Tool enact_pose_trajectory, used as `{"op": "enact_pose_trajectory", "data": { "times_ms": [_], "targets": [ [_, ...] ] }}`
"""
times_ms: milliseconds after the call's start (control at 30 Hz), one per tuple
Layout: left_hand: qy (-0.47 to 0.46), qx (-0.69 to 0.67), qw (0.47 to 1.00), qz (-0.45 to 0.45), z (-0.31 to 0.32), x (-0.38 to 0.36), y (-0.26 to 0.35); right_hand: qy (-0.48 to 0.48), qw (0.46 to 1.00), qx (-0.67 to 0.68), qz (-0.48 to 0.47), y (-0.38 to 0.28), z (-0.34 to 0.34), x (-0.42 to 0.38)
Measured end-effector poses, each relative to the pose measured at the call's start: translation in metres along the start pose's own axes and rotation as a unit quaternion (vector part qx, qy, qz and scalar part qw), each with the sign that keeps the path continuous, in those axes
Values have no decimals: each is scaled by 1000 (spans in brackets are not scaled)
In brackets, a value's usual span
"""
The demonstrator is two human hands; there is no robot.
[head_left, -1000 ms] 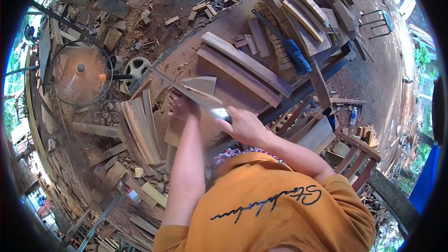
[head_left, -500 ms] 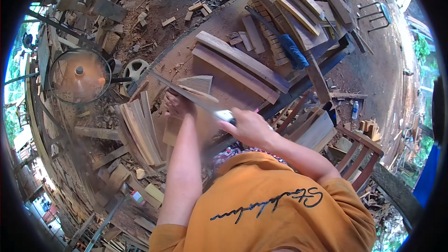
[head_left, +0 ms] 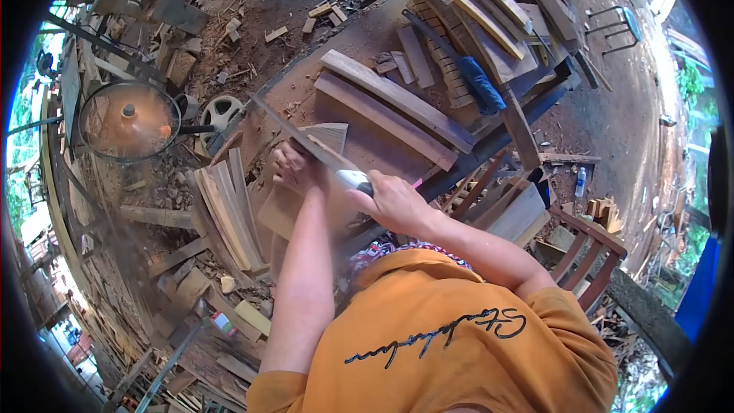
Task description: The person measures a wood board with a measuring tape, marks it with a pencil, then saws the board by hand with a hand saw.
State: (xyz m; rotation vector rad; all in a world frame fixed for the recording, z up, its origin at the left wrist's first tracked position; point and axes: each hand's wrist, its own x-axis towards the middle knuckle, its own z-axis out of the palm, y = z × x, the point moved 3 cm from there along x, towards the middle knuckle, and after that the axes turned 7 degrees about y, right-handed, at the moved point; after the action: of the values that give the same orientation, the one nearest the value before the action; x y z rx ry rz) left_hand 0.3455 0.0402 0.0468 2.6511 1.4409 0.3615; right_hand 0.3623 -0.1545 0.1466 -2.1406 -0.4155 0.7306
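Note:
My right hand (head_left: 397, 203) is closed around the pale handle (head_left: 354, 180) of a handsaw. Its long metal blade (head_left: 310, 144) points up and left across a piece of wood (head_left: 330, 136) on the work table. Close beside the blade, my left hand (head_left: 297, 167) has its fingers curled and pressed on the wood. A paler wooden face (head_left: 279, 210) shows below that hand, partly covered by my left forearm. Where the blade meets the wood is hard to make out.
Two long wooden beams (head_left: 390, 118) lie on the table past the saw. Boards (head_left: 225, 210) stand at the left, near a round wire-guarded fan (head_left: 130, 122) and a wheel (head_left: 222, 115). A blue-wrapped bundle (head_left: 482, 84) and stacked planks (head_left: 497, 19) are at the upper right.
The saw and my right hand have shifted a little up and left, so the blade reaches farther past the wood. My left hand stays at about the same place on the wood.

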Motion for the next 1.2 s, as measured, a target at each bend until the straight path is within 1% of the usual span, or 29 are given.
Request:
{"op": "enact_pose_trajectory", "data": {
  "times_ms": [67, 133, 167, 200, 267, 300, 333, 400, 433, 467, 533, 567, 600, 633, 667, 733, 767, 800, 833, 867, 933, 967, 1033, 1067, 1133, 1167, 1200],
  "targets": [
    [-8, 38, 999, 6, -4, -1, 1, -8, 1000, 0, 7, -2, 1, -2],
    [15, 66, 998, 14, 4, 3, -3, -14, 1000, 0, 9, -1, 2, 7],
    [44, 61, 997, 31, 1, -2, -5, -16, 999, -25, -39, 3, 5, 13],
    [44, 60, 997, 28, 3, 1, -5, -17, 999, -27, -40, 11, 9, 21],
    [-32, -6, 993, -112, 9, 8, -10, -10, 993, -15, -115, 22, 13, 36],
    [-31, -4, 993, -113, 8, 6, -12, -7, 993, -13, -119, 25, 16, 39],
    [-12, 24, 995, -93, 5, 3, -11, -6, 993, -10, -118, 29, 19, 36],
    [24, 75, 996, -48, -2, 0, -1, 10, 993, -75, -95, 15, 8, 29],
    [7, 59, 996, -74, -4, 1, 3, -2, 993, -89, -82, 13, -2, 31],
    [5, 58, 996, -71, 6, 0, 0, -14, 991, -87, -98, 11, -16, 38],
    [98, 71, 991, -52, 28, -2, -13, -69, 989, -62, -119, 13, -29, 53],
    [100, 71, 991, -52, 24, -1, -9, -62, 985, -62, -146, 13, -31, 56],
    [98, 59, 990, -80, 21, -1, -7, -63, 985, -60, -148, 14, -34, 61],
    [96, 47, 988, -108, 17, 0, -6, -85, 984, -45, -153, 14, -37, 68],
    [99, 50, 988, -109, 12, 3, -5, -107, 981, -29, -158, 9, -39, 73],
    [52, -3, 986, -158, 7, 7, -4, -124, 979, -46, -157, -1, -45, 79],
    [52, -2, 986, -157, 3, 8, -3, -109, 977, -66, -173, -8, -50, 80],
    [31, 0, 988, -153, -1, 9, 0, -96, 974, -86, -188, -13, -51, 83],
    [9, 2, 989, -148, -3, 9, 1, -48, 977, -70, -196, -16, -52, 88],
    [9, 2, 989, -150, -2, 8, 1, -88, 985, -71, -128, -27, -59, 94],
    [40, 3, 990, -138, -4, 8, 3, -81, 982, -85, -147, -35, -62, 93],
    [43, 1, 989, -142, -5, 10, 2, -72, 982, -80, -158, -33, -57, 88],
    [-3, 2, 990, -139, -5, 13, 1, -54, 981, -53, -176, -16, -41, 69],
    [1, 0, 990, -144, -6, 13, 1, -41, 981, -78, -175, -9, -33, 60],
    [1, -2, 990, -140, -5, 13, 0, 0, 986, -25, -164, 5, -20, 40],
    [2, -2, 990, -143, -4, 12, -1, -2, 986, -26, -166, 10, -14, 31],
    [5, 3, 991, -137, -2, 11, -2, 36, 983, -15, -177, 13, -12, 22]
  ]
}}
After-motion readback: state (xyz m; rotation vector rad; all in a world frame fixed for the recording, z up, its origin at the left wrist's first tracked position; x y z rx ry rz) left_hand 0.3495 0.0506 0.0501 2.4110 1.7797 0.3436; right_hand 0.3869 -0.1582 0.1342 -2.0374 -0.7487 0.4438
